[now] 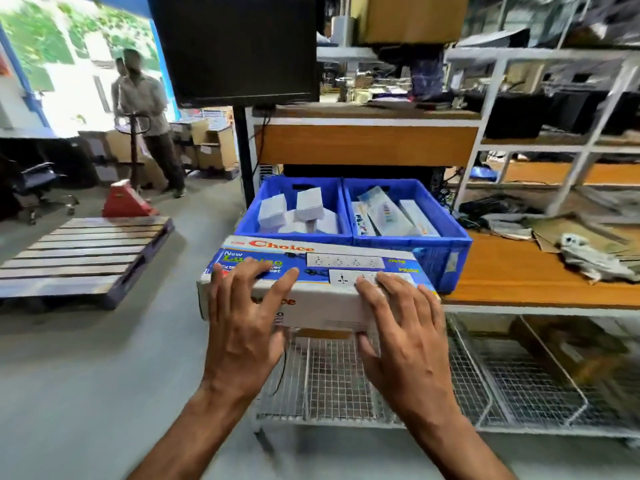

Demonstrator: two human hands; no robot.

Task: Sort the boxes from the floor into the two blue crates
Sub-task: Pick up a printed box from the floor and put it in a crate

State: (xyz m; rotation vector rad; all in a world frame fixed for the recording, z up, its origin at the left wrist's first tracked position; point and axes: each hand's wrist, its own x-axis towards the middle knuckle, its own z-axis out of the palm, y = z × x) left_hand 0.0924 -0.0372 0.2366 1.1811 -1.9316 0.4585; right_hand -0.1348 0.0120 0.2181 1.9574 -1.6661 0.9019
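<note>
In front of the blue crates (349, 237), both hands, left hand (242, 327) & right hand (405, 337), grip the "Choice" box (311, 271) at its near edge, fingers spread on top; open floor (104, 375) to the left.

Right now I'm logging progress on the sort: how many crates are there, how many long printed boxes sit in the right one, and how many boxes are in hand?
Blue crates: 2, the left crate and the right crate
Long printed boxes in the right crate: 3
Box in hand, held by the left hand and right hand: 1
Total: 6
</note>
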